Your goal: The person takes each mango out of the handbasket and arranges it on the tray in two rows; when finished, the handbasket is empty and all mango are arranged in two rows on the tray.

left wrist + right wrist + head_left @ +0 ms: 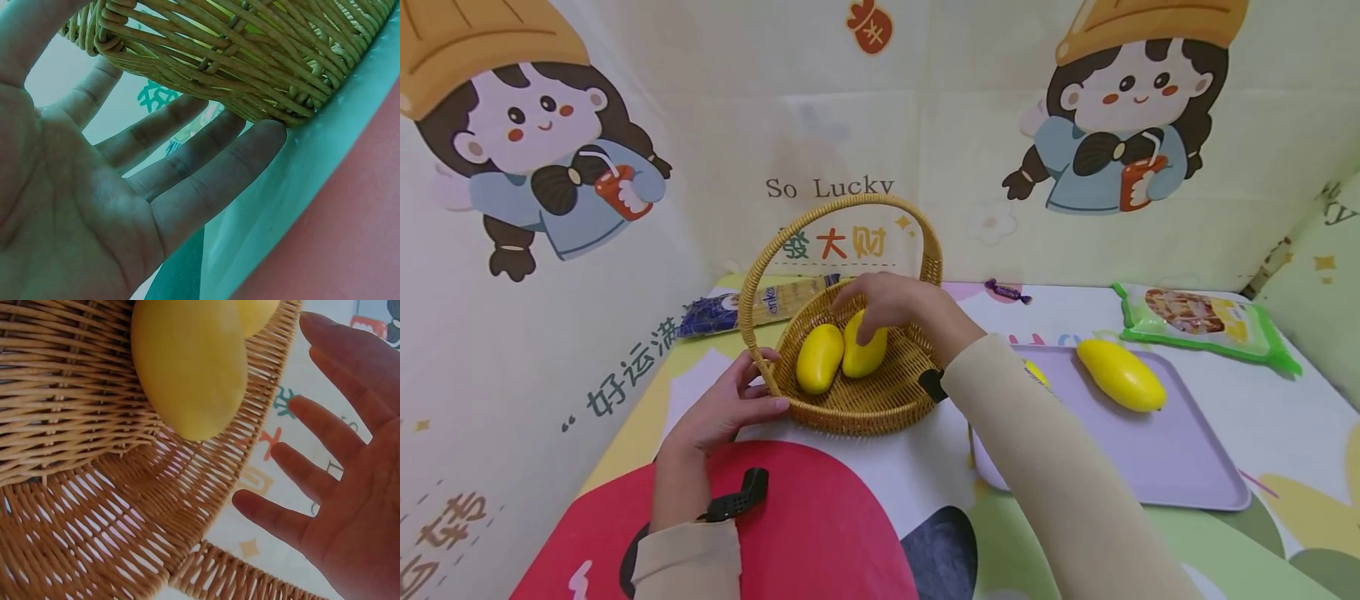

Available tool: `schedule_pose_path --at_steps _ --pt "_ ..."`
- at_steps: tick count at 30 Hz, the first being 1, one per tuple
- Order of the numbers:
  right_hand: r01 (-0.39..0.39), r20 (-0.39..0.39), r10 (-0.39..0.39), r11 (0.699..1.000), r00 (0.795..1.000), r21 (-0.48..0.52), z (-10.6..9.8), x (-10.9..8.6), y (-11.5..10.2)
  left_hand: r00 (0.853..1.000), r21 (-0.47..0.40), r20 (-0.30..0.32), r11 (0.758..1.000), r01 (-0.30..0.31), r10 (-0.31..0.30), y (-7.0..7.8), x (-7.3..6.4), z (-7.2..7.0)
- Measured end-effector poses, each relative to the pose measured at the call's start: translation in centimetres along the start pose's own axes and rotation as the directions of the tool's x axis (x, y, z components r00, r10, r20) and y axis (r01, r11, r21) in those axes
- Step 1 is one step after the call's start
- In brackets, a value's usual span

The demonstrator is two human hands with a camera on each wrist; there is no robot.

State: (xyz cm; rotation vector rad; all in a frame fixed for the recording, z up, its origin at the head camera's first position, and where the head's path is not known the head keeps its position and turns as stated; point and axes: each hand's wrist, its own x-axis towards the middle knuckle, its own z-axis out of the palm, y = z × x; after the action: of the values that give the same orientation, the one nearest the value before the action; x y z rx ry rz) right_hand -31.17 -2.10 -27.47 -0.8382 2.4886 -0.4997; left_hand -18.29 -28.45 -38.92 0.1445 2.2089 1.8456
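A woven wicker basket (857, 422) with a tall arched handle (842, 202) holds two yellow mangoes, a left mango (819, 358) and a right mango (865, 358). My left hand (730, 408) touches the basket's left side by the handle's foot, thumb along the near rim. In the left wrist view its fingers (206, 178) reach out nearly straight, tips at the wicker. My right hand (891, 300) is over the basket, overlapping the right mango in the head view. The right wrist view shows its fingers (319, 478) spread, with a gap to the nearer mango (190, 369).
Right of the basket, a lilac tray (1180, 458) bears a mango (1120, 375) and another yellow thing (1037, 373) partly behind my sleeve. Farther back are a green-edged packet (1210, 325), a purple wrapped candy (1008, 291) and a blue-and-yellow packet (760, 304).
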Motion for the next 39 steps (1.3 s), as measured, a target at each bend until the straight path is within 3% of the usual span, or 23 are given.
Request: schedule_pose_path --at_steps 6,12,23,30,39 --pt "-0.036 0.059 0.036 0.999 0.998 0.0 0.8 1.1 -0.2 1.0 -0.004 -0.002 1.0 0.013 -0.013 0.1 0.0 0.0" --pt "-0.038 0.088 0.044 0.997 0.995 -0.064 0.9 1.7 0.0 1.0 -0.007 -0.003 1.0 0.011 -0.011 0.3 -0.1 -0.1" --pt "-0.095 0.156 0.108 0.992 0.982 -0.087 0.9 1.6 0.3 1.0 -0.002 -0.006 1.0 0.014 -0.014 0.3 -0.2 0.0" --pt "-0.165 0.177 0.189 0.976 0.966 -0.141 1.0 1.1 0.1 1.0 -0.008 -0.007 1.0 0.002 -0.002 0.2 -0.2 0.1" --pt "-0.111 0.223 0.153 0.975 0.963 -0.192 1.0 1.0 0.0 1.0 -0.011 -0.003 1.0 0.011 -0.011 0.2 -0.1 0.0"
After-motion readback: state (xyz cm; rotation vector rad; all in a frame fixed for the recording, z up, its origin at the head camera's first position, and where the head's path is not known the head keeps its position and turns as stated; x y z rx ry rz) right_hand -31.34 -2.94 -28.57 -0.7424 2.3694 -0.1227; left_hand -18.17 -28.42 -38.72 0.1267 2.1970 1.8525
